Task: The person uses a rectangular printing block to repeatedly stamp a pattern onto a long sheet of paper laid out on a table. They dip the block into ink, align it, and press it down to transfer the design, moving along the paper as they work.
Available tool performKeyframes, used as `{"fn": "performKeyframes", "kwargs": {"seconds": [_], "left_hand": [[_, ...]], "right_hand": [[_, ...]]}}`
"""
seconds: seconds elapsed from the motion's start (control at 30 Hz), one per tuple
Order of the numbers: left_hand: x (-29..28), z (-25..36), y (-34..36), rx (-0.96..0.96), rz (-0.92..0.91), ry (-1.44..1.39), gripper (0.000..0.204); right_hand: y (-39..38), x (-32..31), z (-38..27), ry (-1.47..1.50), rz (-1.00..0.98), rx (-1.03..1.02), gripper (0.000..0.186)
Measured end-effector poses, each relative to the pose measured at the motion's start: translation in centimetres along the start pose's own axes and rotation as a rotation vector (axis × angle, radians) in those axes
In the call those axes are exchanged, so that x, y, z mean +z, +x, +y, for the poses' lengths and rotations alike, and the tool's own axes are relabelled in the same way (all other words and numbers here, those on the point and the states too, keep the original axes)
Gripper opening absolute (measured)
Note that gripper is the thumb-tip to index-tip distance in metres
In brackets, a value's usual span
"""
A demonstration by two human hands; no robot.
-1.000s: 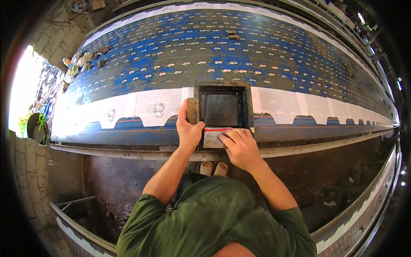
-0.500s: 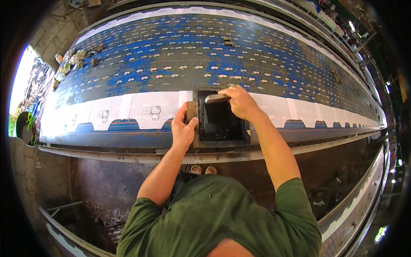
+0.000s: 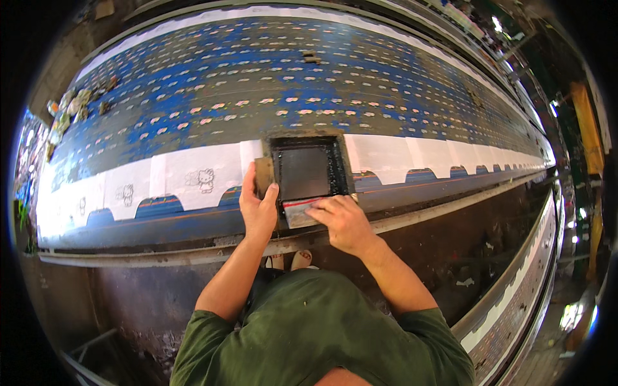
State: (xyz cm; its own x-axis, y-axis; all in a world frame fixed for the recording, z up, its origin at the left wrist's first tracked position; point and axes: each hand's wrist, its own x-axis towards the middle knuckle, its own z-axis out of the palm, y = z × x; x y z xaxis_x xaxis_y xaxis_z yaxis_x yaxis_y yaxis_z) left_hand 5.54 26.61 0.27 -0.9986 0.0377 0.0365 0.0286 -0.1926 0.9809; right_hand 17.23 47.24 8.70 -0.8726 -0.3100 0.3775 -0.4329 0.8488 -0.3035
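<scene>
A small dark screen-printing frame lies over the row of white cloth pieces along the table's near side. My left hand is closed around the wooden left edge of the frame, thumb on the near side. In my right hand is a squeegee with a pale body and a red line along it, tilted against the frame's near end. Black ink streaks the inner walls, and the mesh looks dark grey. Line-drawn cartoon figures show on cloth to the left.
The long printing table, blue and grey with rows of small prints, stretches away beyond the frame. Crumpled bags and rags sit at its far left. Small blocks lie near its far middle. A metal rail runs along the near edge.
My right hand has drawn the squeegee from the frame's far end to its near end. My left hand keeps its hold on the frame. The whole view has shifted and turned slightly.
</scene>
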Motion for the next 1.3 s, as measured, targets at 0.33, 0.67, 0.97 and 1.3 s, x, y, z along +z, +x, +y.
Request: {"fn": "performKeyframes", "kwargs": {"seconds": [0.33, 0.67, 0.97, 1.3], "left_hand": [[4.1, 2.9, -1.3, 0.199, 0.035, 0.244, 0.097], [21.1, -1.4, -4.6, 0.289, 0.029, 0.287, 0.097], [28.3, -4.0, -6.6, 0.120, 0.031, 0.169, 0.099], [29.1, -4.4, -6.4, 0.140, 0.065, 0.225, 0.099]], "right_hand": [[-3.3, -0.5, 2.2, 0.211, 0.291, 0.073, 0.039], [-13.6, -7.8, 14.6, 0.220, 0.419, 0.125, 0.041], [-17.9, -11.9, 21.5, 0.337, 0.383, 0.042, 0.035], [-16.1, -13.1, 22.3, 0.296, 0.216, -0.086, 0.035]]}}
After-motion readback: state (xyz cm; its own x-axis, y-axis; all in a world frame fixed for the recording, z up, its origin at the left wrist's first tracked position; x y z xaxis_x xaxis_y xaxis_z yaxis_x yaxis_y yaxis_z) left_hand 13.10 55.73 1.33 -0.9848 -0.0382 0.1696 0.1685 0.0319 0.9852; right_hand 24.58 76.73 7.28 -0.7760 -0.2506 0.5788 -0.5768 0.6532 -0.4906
